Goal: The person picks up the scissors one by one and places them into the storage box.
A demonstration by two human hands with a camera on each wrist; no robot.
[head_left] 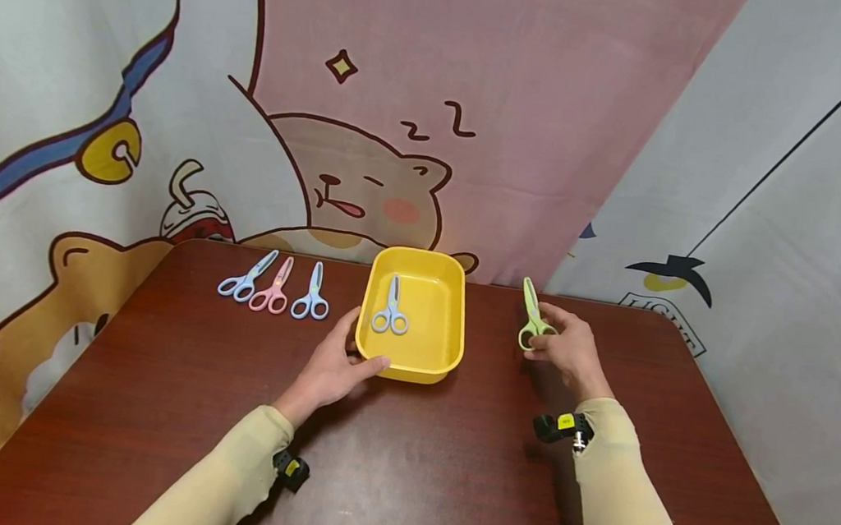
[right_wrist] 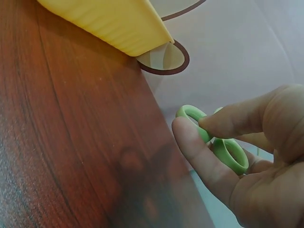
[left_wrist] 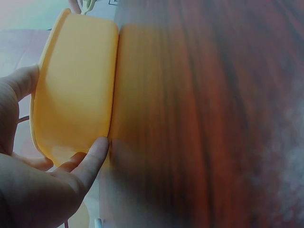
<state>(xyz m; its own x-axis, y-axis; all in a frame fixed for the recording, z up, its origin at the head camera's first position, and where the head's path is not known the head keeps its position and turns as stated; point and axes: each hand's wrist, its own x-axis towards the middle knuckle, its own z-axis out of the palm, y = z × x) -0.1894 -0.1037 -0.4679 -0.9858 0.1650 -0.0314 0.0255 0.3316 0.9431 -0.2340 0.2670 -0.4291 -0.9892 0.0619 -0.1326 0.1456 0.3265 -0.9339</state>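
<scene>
The right hand (head_left: 569, 347) is pinching the green scissors (head_left: 531, 316) by their finger loops, thumb and fingers curled around the handles, so the closed blades are pointing away from the person while the pair is hovering just above, or perhaps barely touching, the table (head_left: 157, 407); the head view does not settle which. The scissors are sitting just to the right of the yellow tray (head_left: 451, 339), apart from it. The left hand (head_left: 334, 367) is bracing that tray at its near left corner, thumb along the left wall and fingers against the front wall, seemingly to keep it from sliding; the fingers are only lightly bent, pressing rather than gripping. Inside the tray a light blue pair of scissors (head_left: 390, 310) is lying flat, blades pointing away. Three more pairs, blue (head_left: 245, 277), pink (head_left: 273, 288) and blue (head_left: 312, 295), are lying in a row on the table left of the tray.
</scene>
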